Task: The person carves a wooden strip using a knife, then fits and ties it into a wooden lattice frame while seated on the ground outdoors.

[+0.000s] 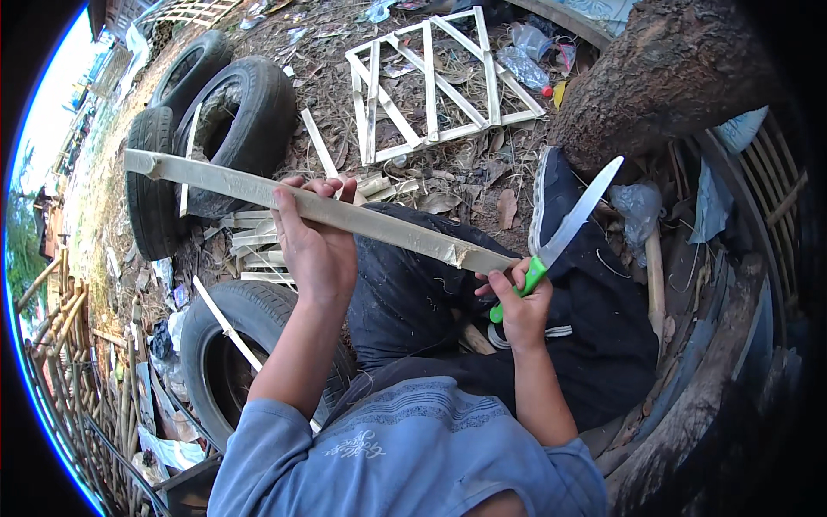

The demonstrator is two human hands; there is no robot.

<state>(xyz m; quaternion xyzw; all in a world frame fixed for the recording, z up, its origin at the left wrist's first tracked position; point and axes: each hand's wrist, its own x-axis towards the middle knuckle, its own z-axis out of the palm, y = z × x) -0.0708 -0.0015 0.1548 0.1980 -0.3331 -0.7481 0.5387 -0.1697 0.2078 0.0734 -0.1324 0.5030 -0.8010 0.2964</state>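
Observation:
A long pale bamboo strip [379,226] with node ridges slants across in front of my body, its far end up at the left. My left hand [317,254] grips it near the middle from below, fingertips over the upper edge. At the strip's lower right end, my right hand [524,312] touches it while wrapped round the green handle of a knife [572,226]. The knife's light blade points up and right, apart from the strip. Beneath the strip are my legs in dark trousers [396,293], with a dark shoe [556,189] beyond.
A lattice frame of bamboo strips [429,82] lies on the ground ahead. Old tyres [250,108] stand at the left, with another tyre [215,314] nearer me. Cut bamboo pieces [258,241] lie among them. A thick tree trunk [663,77] rises at the right.

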